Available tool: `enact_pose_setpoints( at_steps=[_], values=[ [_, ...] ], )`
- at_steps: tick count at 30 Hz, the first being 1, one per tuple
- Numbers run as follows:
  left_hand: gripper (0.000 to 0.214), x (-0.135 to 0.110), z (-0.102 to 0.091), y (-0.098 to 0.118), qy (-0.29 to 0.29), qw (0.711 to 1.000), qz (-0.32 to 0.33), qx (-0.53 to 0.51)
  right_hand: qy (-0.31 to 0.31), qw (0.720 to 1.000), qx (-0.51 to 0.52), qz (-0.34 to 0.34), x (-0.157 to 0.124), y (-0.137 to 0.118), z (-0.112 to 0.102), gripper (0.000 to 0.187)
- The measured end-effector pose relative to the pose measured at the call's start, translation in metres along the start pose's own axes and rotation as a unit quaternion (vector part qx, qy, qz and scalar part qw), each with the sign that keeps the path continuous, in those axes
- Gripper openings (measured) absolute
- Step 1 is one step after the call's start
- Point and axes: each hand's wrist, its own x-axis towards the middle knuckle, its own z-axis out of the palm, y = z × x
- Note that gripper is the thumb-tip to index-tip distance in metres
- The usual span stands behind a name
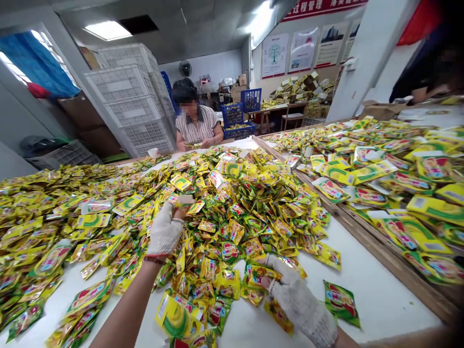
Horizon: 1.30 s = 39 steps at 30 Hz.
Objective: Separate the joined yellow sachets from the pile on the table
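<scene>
I have a yellow packet (261, 274) pinched between thumb and fingers of my gloved right hand (302, 297), at the near edge of the pile (235, 193). My left hand (166, 232), well apart from it, grips a box (185, 199) above the pile's left part; my fingers partly hide it. A green packet (341, 302) lies alone on the white table (369, 275), right of my right hand. Beyond a wooden strip (348, 231) lie more boxes (429, 208). Across from me sits a person (199, 126), near white crates (126, 92).
</scene>
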Motion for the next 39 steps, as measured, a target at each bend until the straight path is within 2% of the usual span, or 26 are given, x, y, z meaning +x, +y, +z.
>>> enact_pose_setpoints(
  at_steps=[2,4,5,7,11,13,16,20,23,25,27,29,31,33,35,37,39],
  values=[
    [0.041,-0.027,0.003,0.025,-0.107,0.988,-0.002,-0.110,-0.009,0.999,0.018,-0.029,-0.001,-0.006,-0.011,0.045],
    [0.047,-0.060,0.013,0.048,-0.248,0.935,-0.047,-0.248,-0.022,0.998,0.053,-0.039,-0.001,-0.015,-0.018,0.047],
    [0.049,-0.076,0.020,0.057,-0.292,0.919,-0.047,-0.261,-0.028,0.997,0.059,-0.034,-0.001,-0.018,-0.020,0.046],
    [0.050,-0.105,0.034,0.071,-0.312,0.927,-0.013,-0.208,-0.016,0.999,0.042,-0.004,0.000,-0.019,-0.020,0.043],
    [0.078,-0.145,0.058,0.078,-0.219,0.972,0.085,0.017,0.093,0.995,0.012,0.044,-0.003,0.000,-0.010,0.041],
    [0.070,-0.155,0.065,0.074,-0.180,0.969,0.115,0.121,0.111,0.991,0.061,0.053,-0.006,0.010,-0.006,0.041],
    [0.050,-0.159,0.068,0.068,-0.153,0.962,0.151,0.167,0.094,0.987,0.114,0.060,-0.013,0.015,-0.009,0.043],
    [0.058,-0.153,0.059,0.068,-0.093,0.938,0.294,0.161,0.019,0.999,-0.019,0.019,-0.016,0.010,-0.027,0.037],
    [0.061,-0.151,0.057,0.076,-0.088,0.915,0.355,0.170,-0.033,0.992,-0.123,0.002,-0.016,0.003,-0.036,0.028],
    [0.060,-0.154,0.062,0.079,-0.094,0.911,0.365,0.167,-0.018,0.982,-0.187,-0.007,-0.016,-0.001,-0.035,0.023],
    [0.062,-0.158,0.069,0.078,-0.091,0.919,0.356,0.147,0.016,0.982,-0.190,0.002,-0.016,-0.003,-0.032,0.024],
    [0.062,-0.163,0.075,0.075,-0.089,0.930,0.333,0.127,0.008,0.993,-0.106,0.048,-0.017,-0.002,-0.029,0.031],
    [0.060,-0.166,0.078,0.073,-0.101,0.939,0.305,0.121,-0.003,0.996,-0.041,0.076,-0.019,0.002,-0.028,0.031],
    [0.060,-0.166,0.076,0.074,-0.110,0.945,0.285,0.118,0.023,0.996,-0.073,0.038,-0.021,0.005,-0.027,0.023],
    [0.061,-0.165,0.074,0.079,-0.118,0.945,0.283,0.118,0.054,0.985,-0.154,-0.049,-0.022,0.005,-0.025,0.018],
    [0.065,-0.164,0.070,0.085,-0.122,0.942,0.288,0.121,0.009,0.983,-0.164,-0.086,-0.024,0.003,-0.024,0.018],
    [0.066,-0.162,0.068,0.089,-0.127,0.942,0.283,0.127,-0.061,0.991,-0.111,-0.042,-0.025,-0.002,-0.026,0.021]
  ],
)
